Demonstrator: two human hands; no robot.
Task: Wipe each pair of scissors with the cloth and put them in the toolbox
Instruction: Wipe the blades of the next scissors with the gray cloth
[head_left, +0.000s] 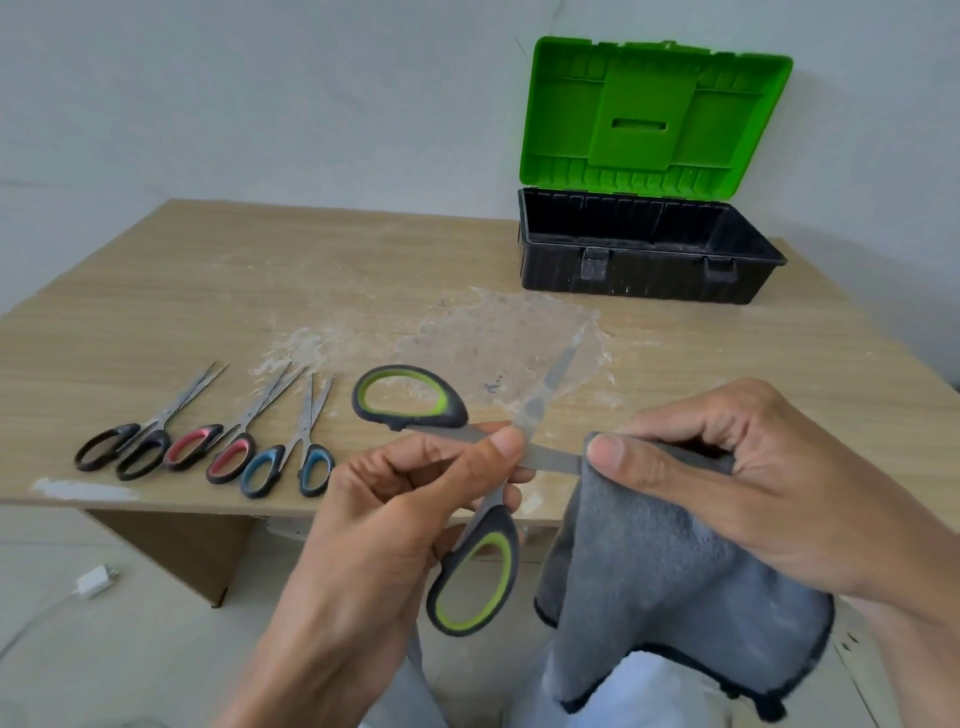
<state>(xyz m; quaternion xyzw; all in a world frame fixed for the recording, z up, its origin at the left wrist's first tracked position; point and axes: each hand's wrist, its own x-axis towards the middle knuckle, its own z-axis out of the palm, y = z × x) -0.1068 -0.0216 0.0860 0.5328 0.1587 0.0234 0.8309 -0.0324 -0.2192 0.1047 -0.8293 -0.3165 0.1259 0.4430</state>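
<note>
So we're holding the green-handled scissors (535, 410) up in the air, just over the near edge of the counter (363, 291), with the blades spread wide open. Our left hand (415, 499) is gripping them around the pivot with the thumb pressing on top. One loop is sticking out to the far left and the other is hanging down toward us. Our right hand (753, 467) is pinching the grey cloth (665, 561) around the end of the blade that's pointing right, thumb on top and fingers curled behind. The rest of the cloth is hanging down below the counter edge. The other blade is pointing off to the far right. Three more pairs are lying in a row on the near left of the counter, tips pointing away: black-handled scissors (124, 449), red-handled scissors (213, 452), then blue-handled scissors (291, 467), which are closest to our left hand. The toolbox (649, 275) is sitting at the far right with its green lid (654, 114) standing open. A whitish smear (493, 338) is showing mid-counter.
</note>
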